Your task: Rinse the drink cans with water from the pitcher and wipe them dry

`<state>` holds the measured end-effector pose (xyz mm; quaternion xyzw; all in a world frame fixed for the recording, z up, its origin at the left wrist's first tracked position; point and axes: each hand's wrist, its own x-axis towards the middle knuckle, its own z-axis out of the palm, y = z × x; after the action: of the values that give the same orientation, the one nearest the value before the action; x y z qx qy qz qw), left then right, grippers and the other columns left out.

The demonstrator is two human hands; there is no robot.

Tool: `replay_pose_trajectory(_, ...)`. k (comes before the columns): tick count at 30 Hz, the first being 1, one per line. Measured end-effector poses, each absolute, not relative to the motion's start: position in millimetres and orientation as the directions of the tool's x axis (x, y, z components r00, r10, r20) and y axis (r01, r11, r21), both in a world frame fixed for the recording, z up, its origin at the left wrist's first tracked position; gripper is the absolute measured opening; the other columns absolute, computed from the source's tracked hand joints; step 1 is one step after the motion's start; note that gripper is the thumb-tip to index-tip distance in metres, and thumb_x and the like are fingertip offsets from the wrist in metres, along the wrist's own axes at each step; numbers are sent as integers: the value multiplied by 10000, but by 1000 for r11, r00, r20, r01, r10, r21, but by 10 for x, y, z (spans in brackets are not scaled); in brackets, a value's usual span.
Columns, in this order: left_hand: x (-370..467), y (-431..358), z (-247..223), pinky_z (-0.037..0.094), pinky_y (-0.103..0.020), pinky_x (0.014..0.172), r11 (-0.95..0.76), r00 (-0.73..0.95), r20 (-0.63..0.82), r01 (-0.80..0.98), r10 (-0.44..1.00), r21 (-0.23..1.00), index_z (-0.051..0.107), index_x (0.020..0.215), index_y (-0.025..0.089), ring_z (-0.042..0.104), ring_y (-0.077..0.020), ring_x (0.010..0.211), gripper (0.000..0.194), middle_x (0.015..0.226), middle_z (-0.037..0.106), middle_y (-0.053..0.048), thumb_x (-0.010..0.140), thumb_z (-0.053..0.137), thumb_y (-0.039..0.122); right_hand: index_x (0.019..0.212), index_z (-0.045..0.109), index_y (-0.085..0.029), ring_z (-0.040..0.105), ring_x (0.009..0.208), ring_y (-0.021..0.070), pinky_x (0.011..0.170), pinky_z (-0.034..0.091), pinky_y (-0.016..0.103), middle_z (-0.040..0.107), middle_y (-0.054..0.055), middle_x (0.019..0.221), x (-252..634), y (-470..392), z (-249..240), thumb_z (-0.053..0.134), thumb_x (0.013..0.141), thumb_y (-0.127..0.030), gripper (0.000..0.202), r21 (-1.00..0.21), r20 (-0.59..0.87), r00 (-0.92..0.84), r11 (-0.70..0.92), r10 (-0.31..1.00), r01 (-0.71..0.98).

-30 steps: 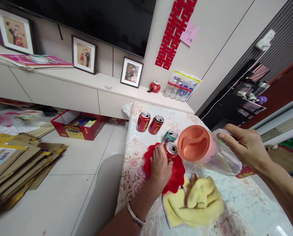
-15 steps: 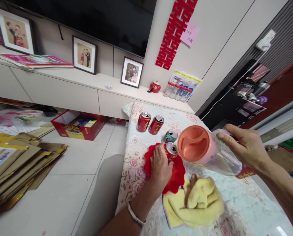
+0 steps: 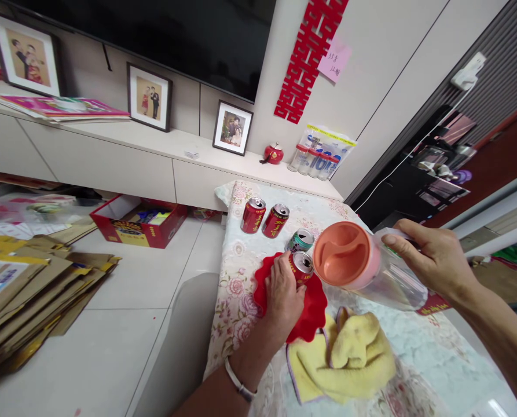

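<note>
My left hand point(image 3: 283, 293) is wrapped round a red drink can point(image 3: 302, 267), which stands upright and opened over a red scalloped plate point(image 3: 312, 310). In my right hand point(image 3: 432, 255) is the handle of a clear pitcher point(image 3: 392, 278) with an orange lid point(image 3: 343, 255). The pitcher is tipped, its lid end close to the red can's top; I cannot tell whether liquid is flowing. A green can point(image 3: 300, 239) stands just behind the held one. Two more red cans, one at the left point(image 3: 253, 215) and one beside it point(image 3: 276, 220), stand farther back on the table.
A crumpled yellow cloth point(image 3: 345, 359) lies in front of the plate on the flowered tablecloth point(image 3: 236, 255). Behind the table, a white cabinet point(image 3: 206, 153) carries picture frames and jars. On the floor at left are a red box point(image 3: 140, 223) and flattened cardboard point(image 3: 45, 301).
</note>
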<state>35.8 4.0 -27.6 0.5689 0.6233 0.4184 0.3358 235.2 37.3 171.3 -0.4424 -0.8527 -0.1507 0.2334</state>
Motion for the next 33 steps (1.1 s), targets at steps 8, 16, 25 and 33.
replay_pose_trajectory(8, 370, 42, -310, 377, -464, 1186, -15, -144, 83, 421, 986, 907, 340, 1460, 237, 439, -316, 1486, 810, 1538, 498, -144, 763, 690, 21, 596, 419, -215, 319, 413, 78, 428, 258, 226, 319, -76, 470, 2344, 382, 1717, 469, 975, -711, 626, 43, 529, -490, 554, 693, 831)
replay_pose_trajectory(16, 373, 41, -303, 374, -477, 1197, -4, -137, 70, 430, 988, 903, 329, 1476, 204, 430, -321, 1493, 807, 1554, 492, -164, 782, 698, 23, 601, 433, -212, 325, 409, 78, 429, 263, 224, 326, -75, 472, 2343, 390, 1714, 464, 978, -709, 624, 43, 526, -491, 555, 694, 831)
replay_pose_trajectory(25, 363, 37, -288, 387, -470, 1185, -3, -136, 68, 434, 988, 901, 342, 1472, 219, 440, -320, 1486, 798, 1542, 502, -157, 784, 695, 25, 610, 452, -207, 335, 413, 76, 433, 272, 223, 341, -76, 472, 2351, 388, 1718, 474, 992, -684, 612, 70, 531, -508, 563, 678, 824)
replay_pose_trajectory(33, 364, 31, -296, 384, -464, 1196, 4, -137, 62, 436, 989, 900, 348, 1476, 211, 435, -309, 1492, 796, 1545, 499, -154, 784, 694, 24, 603, 431, -210, 326, 393, 70, 412, 258, 218, 324, -82, 463, 2322, 388, 1735, 469, 995, -685, 617, 81, 542, -531, 588, 652, 805)
